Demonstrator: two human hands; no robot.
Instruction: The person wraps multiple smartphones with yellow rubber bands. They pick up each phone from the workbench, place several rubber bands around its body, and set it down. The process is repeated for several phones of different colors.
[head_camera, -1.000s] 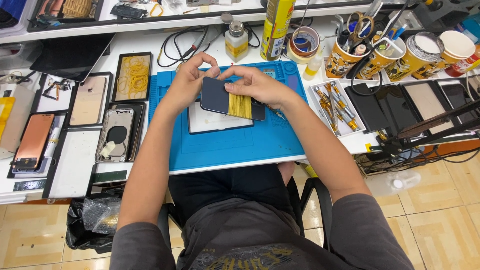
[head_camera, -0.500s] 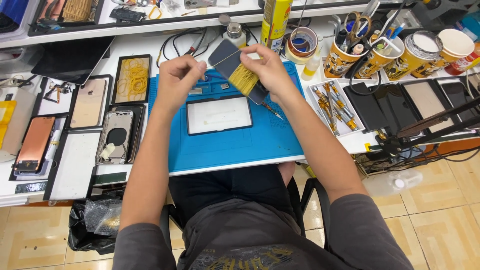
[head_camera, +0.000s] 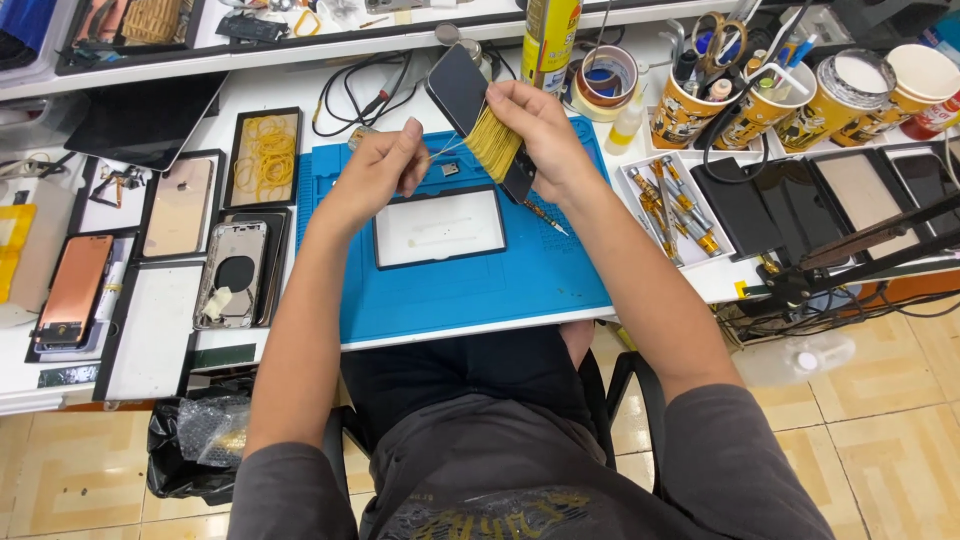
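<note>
My right hand (head_camera: 545, 130) holds a dark phone (head_camera: 455, 85) tilted up above the far edge of the blue work mat (head_camera: 470, 295). A thick bundle of yellow rubber bands (head_camera: 493, 143) is wrapped around the phone's middle. My left hand (head_camera: 375, 175) is just left of the phone, off its body, with thumb and forefinger pinched on a thin yellow band strand that runs toward the bundle. Below both hands a white panel in a black frame (head_camera: 440, 227) lies flat on the mat.
Left of the mat are a tray of loose rubber bands (head_camera: 263, 155), phone housings (head_camera: 232, 275) and an orange phone (head_camera: 75, 290). To the right are a screwdriver tray (head_camera: 665, 205), tool cups (head_camera: 690, 100) and dark screens (head_camera: 790, 200). A spray can (head_camera: 548, 40) stands behind.
The banded phone was lifted off the white panel on the mat and tilted up toward the shelf. My left hand let go of the phone's edge and now pinches a band.
</note>
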